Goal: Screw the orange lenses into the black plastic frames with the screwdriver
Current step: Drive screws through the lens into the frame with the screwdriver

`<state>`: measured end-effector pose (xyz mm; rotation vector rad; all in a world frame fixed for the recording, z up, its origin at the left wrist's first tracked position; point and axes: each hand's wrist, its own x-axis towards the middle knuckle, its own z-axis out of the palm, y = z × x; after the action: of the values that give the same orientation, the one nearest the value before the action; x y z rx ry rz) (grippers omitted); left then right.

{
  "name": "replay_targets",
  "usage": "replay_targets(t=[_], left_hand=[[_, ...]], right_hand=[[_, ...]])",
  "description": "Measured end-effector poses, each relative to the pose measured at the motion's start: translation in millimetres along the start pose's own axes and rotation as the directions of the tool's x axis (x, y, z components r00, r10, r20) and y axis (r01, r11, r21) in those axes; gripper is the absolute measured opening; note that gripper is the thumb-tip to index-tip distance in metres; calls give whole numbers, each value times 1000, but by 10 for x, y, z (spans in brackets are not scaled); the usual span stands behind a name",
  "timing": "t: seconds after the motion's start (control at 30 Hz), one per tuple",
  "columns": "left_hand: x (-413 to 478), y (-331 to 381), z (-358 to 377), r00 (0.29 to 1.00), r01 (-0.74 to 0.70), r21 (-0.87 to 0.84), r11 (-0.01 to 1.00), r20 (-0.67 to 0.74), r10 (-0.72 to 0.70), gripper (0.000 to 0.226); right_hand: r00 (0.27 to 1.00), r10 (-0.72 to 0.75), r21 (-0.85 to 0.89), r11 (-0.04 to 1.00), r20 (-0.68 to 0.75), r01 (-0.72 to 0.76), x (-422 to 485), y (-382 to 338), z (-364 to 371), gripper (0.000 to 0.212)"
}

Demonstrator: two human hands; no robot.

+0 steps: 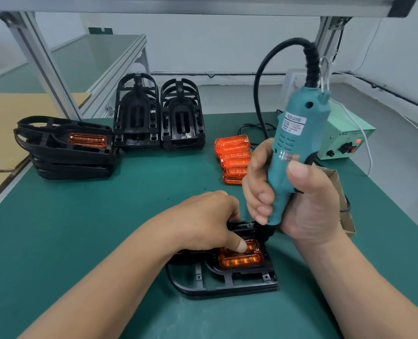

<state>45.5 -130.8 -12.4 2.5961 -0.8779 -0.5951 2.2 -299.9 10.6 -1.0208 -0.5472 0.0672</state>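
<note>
A black plastic frame (223, 285) lies flat on the green mat in front of me, with an orange lens (242, 260) seated in its upper right part. My left hand (208, 221) rests on the frame, fingers curled over its far edge and thumb pressing the lens. My right hand (298, 199) grips a teal electric screwdriver (293, 143) upright, its black tip down at the lens's upper right corner. A small screw (257, 249) shows beside the tip. Loose orange lenses (233, 155) lie stacked behind my right hand.
Two stacks of bare black frames (159, 118) stand at the back. At the left lies a stack of frames with an orange lens on top (68, 148). A pale green power box (345, 138) sits at the right, with a cardboard box (342, 192) near it. Aluminium posts rise at the back.
</note>
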Motion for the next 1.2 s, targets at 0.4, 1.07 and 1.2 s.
replay_targets(t=[0.4, 1.07, 1.2], left_hand=[[-24, -88, -80, 996, -75, -5, 997, 48, 75, 53], [33, -276, -148, 992, -113, -781, 614, -122, 27, 23], [22, -261, -147, 995, -98, -756, 647, -81, 56, 35]], right_hand=[[939, -118, 103, 982, -324, 159, 85, 40, -162, 30], [710, -69, 249, 909, -700, 334, 139, 20, -376, 35], [684, -79, 240, 902, -725, 359, 139, 2, -404, 35]])
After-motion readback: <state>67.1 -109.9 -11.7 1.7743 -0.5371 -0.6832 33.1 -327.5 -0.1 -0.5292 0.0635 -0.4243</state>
